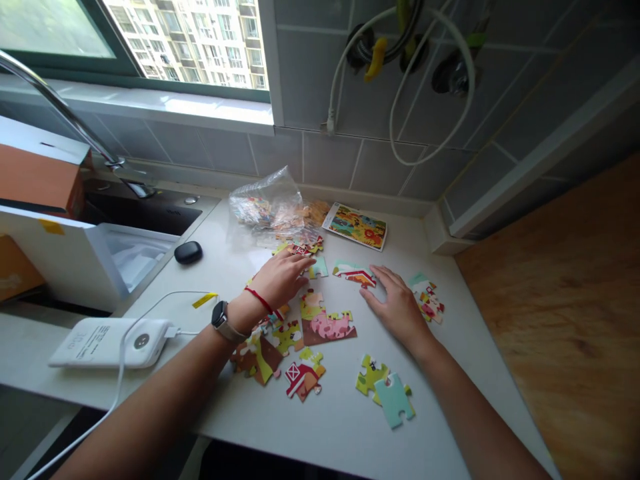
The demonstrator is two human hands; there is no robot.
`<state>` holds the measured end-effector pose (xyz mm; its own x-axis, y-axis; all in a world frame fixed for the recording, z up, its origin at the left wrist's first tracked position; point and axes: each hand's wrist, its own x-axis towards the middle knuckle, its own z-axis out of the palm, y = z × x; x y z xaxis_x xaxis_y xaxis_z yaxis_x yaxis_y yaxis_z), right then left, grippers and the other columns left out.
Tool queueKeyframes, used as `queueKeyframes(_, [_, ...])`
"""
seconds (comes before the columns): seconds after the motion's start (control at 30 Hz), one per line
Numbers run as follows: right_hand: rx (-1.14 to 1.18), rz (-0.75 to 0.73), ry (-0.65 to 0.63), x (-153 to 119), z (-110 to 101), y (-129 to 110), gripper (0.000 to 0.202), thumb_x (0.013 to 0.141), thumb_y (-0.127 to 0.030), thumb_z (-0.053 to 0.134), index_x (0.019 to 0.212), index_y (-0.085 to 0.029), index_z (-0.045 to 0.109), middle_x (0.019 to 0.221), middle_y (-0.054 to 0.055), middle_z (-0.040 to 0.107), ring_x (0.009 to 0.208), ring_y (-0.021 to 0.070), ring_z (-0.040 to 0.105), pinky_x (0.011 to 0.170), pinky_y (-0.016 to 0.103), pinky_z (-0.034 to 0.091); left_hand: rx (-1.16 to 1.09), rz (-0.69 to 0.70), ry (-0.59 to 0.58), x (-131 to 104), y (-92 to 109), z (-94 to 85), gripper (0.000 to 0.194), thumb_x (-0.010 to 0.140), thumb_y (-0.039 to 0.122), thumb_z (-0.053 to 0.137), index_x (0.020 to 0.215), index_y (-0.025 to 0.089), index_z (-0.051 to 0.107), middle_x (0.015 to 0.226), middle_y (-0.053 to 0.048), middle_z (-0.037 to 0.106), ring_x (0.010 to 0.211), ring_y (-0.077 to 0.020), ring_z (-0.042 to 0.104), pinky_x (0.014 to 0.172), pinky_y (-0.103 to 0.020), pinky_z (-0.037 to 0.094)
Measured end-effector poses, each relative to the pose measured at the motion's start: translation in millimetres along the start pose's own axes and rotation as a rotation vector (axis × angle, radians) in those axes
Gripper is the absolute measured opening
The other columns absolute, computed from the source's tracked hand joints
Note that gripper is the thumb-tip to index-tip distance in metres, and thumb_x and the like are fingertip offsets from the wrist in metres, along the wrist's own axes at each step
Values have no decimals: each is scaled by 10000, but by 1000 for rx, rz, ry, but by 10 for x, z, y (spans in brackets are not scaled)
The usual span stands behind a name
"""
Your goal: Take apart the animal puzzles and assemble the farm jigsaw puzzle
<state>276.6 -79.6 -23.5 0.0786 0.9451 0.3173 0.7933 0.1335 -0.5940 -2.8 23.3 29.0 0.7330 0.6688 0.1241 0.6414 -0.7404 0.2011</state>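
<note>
Flat fingers of my left hand [283, 279] reach over the pile of jigsaw pieces, their tips at a light blue jigsaw piece [319, 268]. My right hand [397, 307] rests on the counter with thumb and fingers apart, touching the right end of a joined jigsaw strip [353, 272] with a red-edged roof. Between my hands lies a joined section showing a pink pig [330, 327]. Nearer to me are a red barn piece [304, 380] and a teal piece [395, 399] overlapping a green one [371, 375]. More pieces [427, 300] lie beyond my right hand.
A clear plastic bag [270, 210] of pieces stands by the wall beside a picture card [356, 225]. At left are a white power bank [113, 342] with its cable, a black case [189, 253], and a sink [175, 217] with boxes [40, 173].
</note>
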Motion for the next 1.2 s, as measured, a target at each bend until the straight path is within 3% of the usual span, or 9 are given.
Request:
queueKeyframes(0.17, [4,18,7,9,21,59,521,908,-419,707,1372,-184,670,1378,158,685,1314,322,617,1152,535,476,-18,93,39,4,40,66,353,958,86,573,1275,184,696,1297,-116,725,1147,-291,654,1044,-490,529])
queueKeyframes(0.27, [30,22,5,17,13,66,508,893,-406,725,1362,-216,683,1360,139,701,1314,319,623,1142,532,488,-26,98,46,12,79,97,345,984,97,536,1279,186,691,1217,-121,752,1117,-282,665,1013,-472,547])
queueKeyframes(0.47, [44,26,16,27,9,61,478,878,-365,741,1331,-216,704,1351,135,708,1311,320,626,1144,538,489,-104,105,-20,24,132,66,348,981,176,629,1327,207,655,1129,-106,767,1089,-269,688,962,-431,572])
queueKeyframes(0.63, [59,-2,18,23,29,63,422,896,-347,720,1303,-234,716,1329,112,724,1313,310,621,1157,547,474,-115,73,6,32,100,68,414,946,255,719,1349,225,629,1214,-103,744,1143,-286,676,1001,-452,555])
queueKeyframes(0.8, [47,-20,28,25,29,43,393,902,-334,718,1280,-225,728,1311,110,732,1293,310,630,1156,543,477,-193,16,7,33,89,99,469,909,201,753,1356,228,613,1207,-78,747,1138,-279,675,1019,-461,545])
queueKeyframes(1.2, [37,-35,37,27,14,17,363,910,-322,690,1260,-239,736,1302,106,732,1268,310,634,1128,540,492,-159,-23,45,26,-12,150,498,823,295,859,1279,222,671,1076,-79,746,1028,-261,686,955,-430,564])
